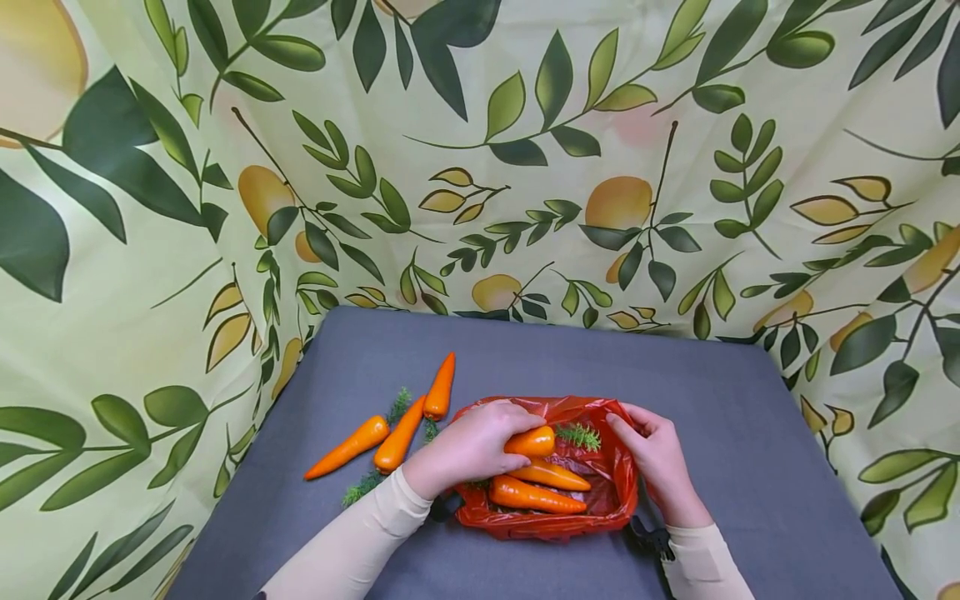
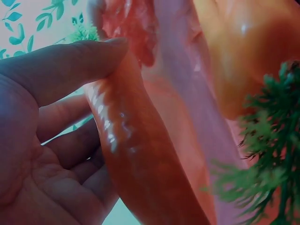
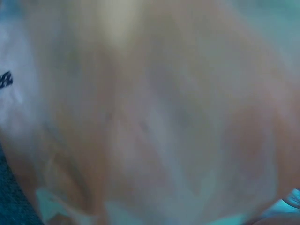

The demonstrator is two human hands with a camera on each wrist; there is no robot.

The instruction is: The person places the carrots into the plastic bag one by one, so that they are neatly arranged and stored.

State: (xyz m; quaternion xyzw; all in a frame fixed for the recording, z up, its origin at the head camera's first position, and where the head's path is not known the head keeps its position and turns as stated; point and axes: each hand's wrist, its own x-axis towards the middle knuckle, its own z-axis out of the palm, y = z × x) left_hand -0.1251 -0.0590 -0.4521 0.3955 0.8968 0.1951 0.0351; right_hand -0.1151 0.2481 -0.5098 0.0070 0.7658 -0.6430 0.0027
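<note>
A red plastic bag (image 1: 487, 525) lies with its mouth spread wide on the table. Inside it are two orange carrots, one (image 1: 551, 475) behind the other (image 1: 534, 497). My left hand (image 1: 480, 442) grips another carrot (image 1: 531, 442) over the bag's opening, its green top (image 1: 579, 436) pointing right. In the left wrist view, thumb and fingers curl round this held carrot (image 2: 136, 136). With thumb and fingers, my right hand (image 1: 660, 450) pinches the bag's right rim. Blurred plastic fills most of the right wrist view.
Left of the bag, three more carrots lie on the grey table (image 1: 720, 417): one at the far left (image 1: 348, 447), one in the middle (image 1: 400, 437) and one farther back (image 1: 440, 387). A leaf-patterned cloth (image 1: 540, 217) hangs behind and along the sides.
</note>
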